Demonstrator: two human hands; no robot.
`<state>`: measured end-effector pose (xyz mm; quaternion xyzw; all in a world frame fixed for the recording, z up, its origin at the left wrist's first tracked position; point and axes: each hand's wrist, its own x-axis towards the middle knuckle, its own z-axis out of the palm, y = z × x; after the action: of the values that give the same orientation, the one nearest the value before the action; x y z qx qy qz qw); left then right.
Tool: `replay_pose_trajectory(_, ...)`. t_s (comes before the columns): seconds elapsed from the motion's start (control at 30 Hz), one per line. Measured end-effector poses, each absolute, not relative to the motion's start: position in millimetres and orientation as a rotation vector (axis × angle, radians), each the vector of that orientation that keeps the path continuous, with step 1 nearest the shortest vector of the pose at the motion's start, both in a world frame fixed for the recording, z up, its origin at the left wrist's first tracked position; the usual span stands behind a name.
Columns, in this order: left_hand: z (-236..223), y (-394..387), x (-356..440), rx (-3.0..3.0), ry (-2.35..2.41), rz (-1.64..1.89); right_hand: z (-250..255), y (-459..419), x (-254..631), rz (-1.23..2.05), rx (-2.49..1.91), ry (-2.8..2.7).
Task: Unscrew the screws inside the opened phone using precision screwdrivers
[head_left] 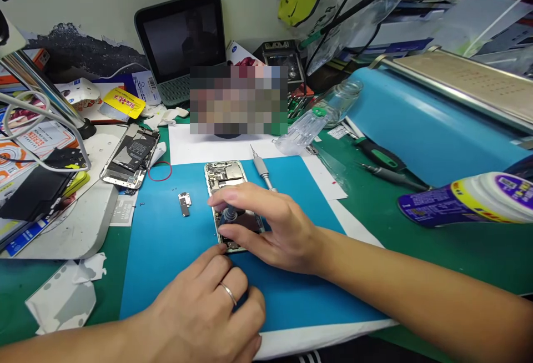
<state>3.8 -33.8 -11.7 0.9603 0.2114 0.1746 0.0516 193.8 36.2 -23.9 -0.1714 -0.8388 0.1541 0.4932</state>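
Observation:
An opened smartphone [228, 173] lies on the blue mat with its inner boards showing, its lower half partly covered by my fingers. My right hand [278, 227] is over the phone, thumb and fingers around a small screwdriver [229, 216] whose rounded grey end shows between them; its tip is hidden. My left hand [216, 291], wearing a ring, is curled, with the index fingertip pressed on the phone's lower left corner. Left of the phone lies a small metal shield plate [184, 204]. A second grey screwdriver [261, 167] lies just beyond my right hand.
Another opened phone [132, 155] rests on the white stand base [94, 230] at left. Tiny screws and a red rubber band [160, 171] lie nearby. Toward the back are a tablet-like display [181, 41] and a pixelated patch. A purple canister [462, 199] and tools sit right.

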Motion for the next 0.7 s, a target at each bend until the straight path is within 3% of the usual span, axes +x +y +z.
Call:
replay_pose_trajectory(0.23,-13.2,-33.4,3.5,2.906,0.640,0.555,-28.8,30.5,193.1,0.622,-0.531,-1.895)
replay_pose_trajectory(0.7,-17.0,-35.6,6.4,2.948,0.677,0.542,-29.6,27.6,189.8,0.779,-0.495,-1.839)
